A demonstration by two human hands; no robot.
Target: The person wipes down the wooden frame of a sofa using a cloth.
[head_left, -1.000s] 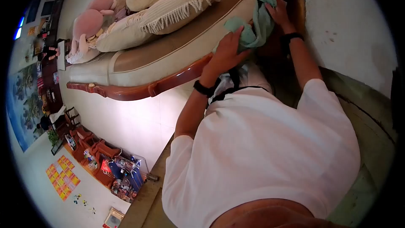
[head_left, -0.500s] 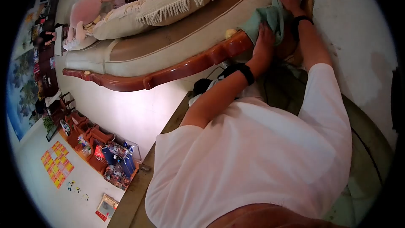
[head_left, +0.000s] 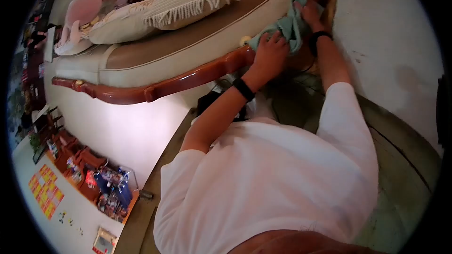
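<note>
A crumpled green cloth (head_left: 293, 26) lies over the polished wooden trim (head_left: 202, 73) along the edge of a curved sofa. On the cloth's near left part rests my left hand (head_left: 270, 59), its fingers bent and pressed into the fabric. Farther up and to the right, my right hand (head_left: 310, 15) grips the cloth's other end beside the wall. Dark bands circle both wrists. A round cream knob (head_left: 245, 41) shows on the trim just left of the cloth. The sofa's padded beige edge (head_left: 188, 56) runs away to the left.
Fringed cushions (head_left: 183, 11) and a pink plush toy (head_left: 84, 7) lie on the seat. A white wall (head_left: 381, 42) stands at the right. Wooden furniture with bags and boxes (head_left: 113, 186) is at the lower left. A green, creased surface (head_left: 400, 160) lies beside my body.
My left hand first slid right with the cloth along the trim, then shifted back a little left, its fingers now more bent. The right hand still holds the cloth. The view has shifted.
</note>
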